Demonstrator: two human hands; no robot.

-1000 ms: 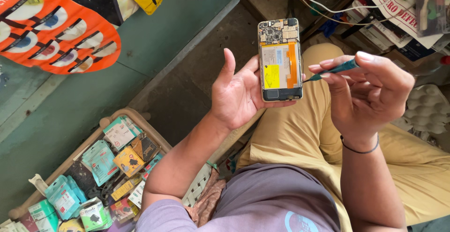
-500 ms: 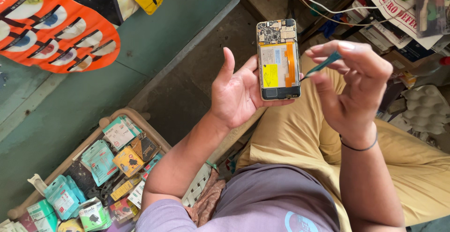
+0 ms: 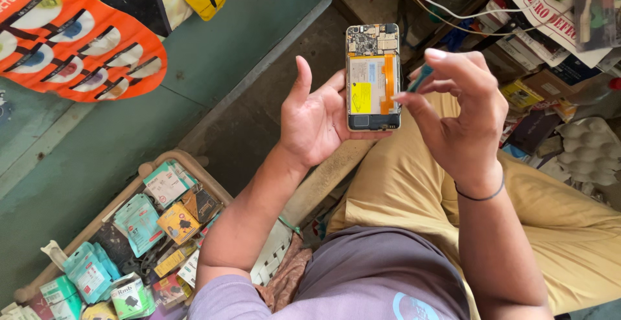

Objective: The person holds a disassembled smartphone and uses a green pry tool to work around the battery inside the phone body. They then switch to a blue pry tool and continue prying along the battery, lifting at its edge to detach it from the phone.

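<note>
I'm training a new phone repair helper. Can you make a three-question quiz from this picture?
1. True or false: the opened phone rests in the left hand.
2. Which colour is the thin tool pinched in the right hand? A red, B teal, C white.
3. Fill in: the basket at lower left holds small ____ packets.

Key: 1 true; 2 B; 3 accessory
</note>
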